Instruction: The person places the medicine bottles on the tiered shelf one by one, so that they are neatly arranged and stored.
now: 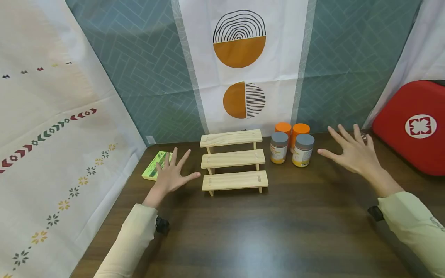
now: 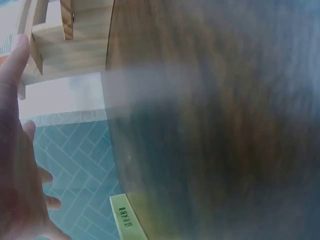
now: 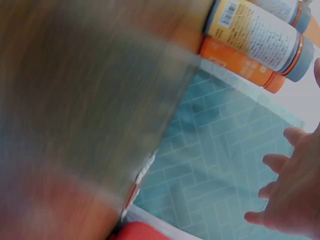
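Observation:
My left hand (image 1: pixel 170 175) hovers with spread fingers over the table's left side, holding nothing. Partly behind it lies a flat yellow-green box (image 1: pixel 151 170), whose end also shows in the left wrist view. To its right stands a three-step wooden rack (image 1: pixel 234 158) with bare steps. My right hand (image 1: pixel 356 152), fingers spread wide, is held above the table at the right and grips nothing. Left of that hand stand two grey-lidded jars (image 1: pixel 301 154) with white and yellow labels. Close behind them are two orange-capped bottles (image 1: pixel 299 129), mostly hidden in the head view.
A red case (image 1: pixel 413 135) with a white cross emblem stands at the far right. Something small and dark (image 1: pixel 364 137) is partly hidden behind my right fingers. Patterned cloth (image 1: pixel 156 77) hangs behind the brown table (image 1: pixel 250 227), and white cloth (image 1: pixel 52 154) borders its left side.

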Action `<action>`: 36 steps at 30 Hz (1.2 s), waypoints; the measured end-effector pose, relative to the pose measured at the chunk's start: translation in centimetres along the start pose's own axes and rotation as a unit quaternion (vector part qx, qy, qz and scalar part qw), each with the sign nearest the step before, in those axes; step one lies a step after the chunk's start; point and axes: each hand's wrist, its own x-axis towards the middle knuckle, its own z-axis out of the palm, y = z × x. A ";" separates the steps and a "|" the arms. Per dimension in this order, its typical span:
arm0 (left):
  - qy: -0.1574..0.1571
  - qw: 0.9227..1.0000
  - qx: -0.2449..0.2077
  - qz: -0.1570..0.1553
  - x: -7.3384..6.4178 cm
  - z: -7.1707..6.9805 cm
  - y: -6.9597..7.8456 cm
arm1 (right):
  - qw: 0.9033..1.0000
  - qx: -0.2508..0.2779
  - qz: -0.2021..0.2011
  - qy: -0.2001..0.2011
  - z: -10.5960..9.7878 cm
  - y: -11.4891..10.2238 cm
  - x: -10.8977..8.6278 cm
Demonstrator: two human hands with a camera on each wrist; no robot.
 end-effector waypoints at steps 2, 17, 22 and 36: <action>0.012 1.000 -0.012 0.004 -0.3 0.4 0.1 | 1.000 0.012 0.002 0.006 0.2 -0.4 -0.1; 0.007 0.992 -0.103 0.070 -2.1 1.5 3.3 | 0.987 0.146 0.006 0.063 1.8 -3.6 0.5; 0.004 0.990 -0.111 0.081 -2.0 1.6 3.9 | 0.980 0.184 0.015 0.074 2.2 -4.2 0.8; -0.018 0.948 -0.291 0.131 -1.3 2.7 3.9 | 0.953 0.290 0.083 0.036 2.9 -4.8 1.2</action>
